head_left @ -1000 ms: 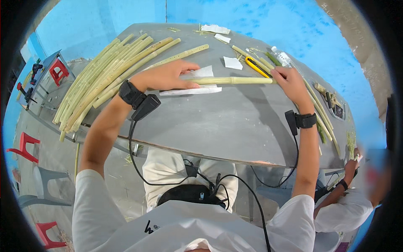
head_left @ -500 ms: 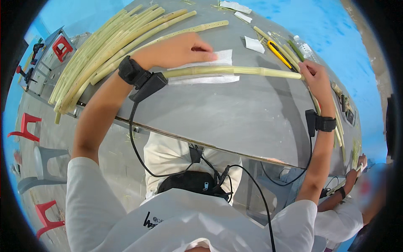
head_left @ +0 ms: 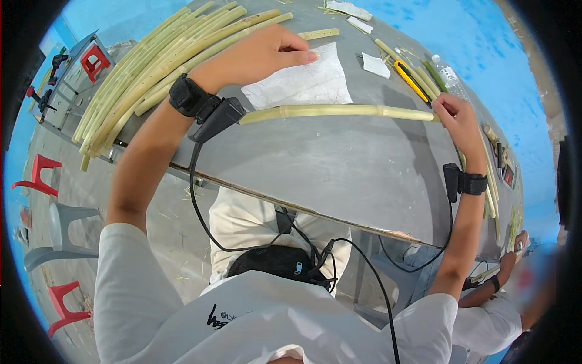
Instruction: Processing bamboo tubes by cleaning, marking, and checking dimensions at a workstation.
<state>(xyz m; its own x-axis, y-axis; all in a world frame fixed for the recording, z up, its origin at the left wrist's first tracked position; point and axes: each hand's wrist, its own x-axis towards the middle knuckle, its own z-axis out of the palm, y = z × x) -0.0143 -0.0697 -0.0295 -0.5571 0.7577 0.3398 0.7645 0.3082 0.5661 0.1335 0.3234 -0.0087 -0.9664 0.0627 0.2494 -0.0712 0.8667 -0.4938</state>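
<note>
Over grey tabletop point(head_left: 315, 164), wrist device point(head_left: 222, 117) hides one end of held stick point(head_left: 339, 110)

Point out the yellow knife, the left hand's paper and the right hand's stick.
Yellow knife point(head_left: 411, 80): head view, on its handle.
Paper point(head_left: 304, 81): head view, middle of the sheet.
Stick point(head_left: 338, 110): head view, middle of its visible length.

The person's two hands point(head_left: 267, 58) are near one pale stalk point(head_left: 330, 110), four pieces of white paper point(head_left: 304, 80), one yellow cutter point(head_left: 411, 81) and one clear bottle point(head_left: 450, 79), with three red stools point(head_left: 95, 61) beyond.
</note>
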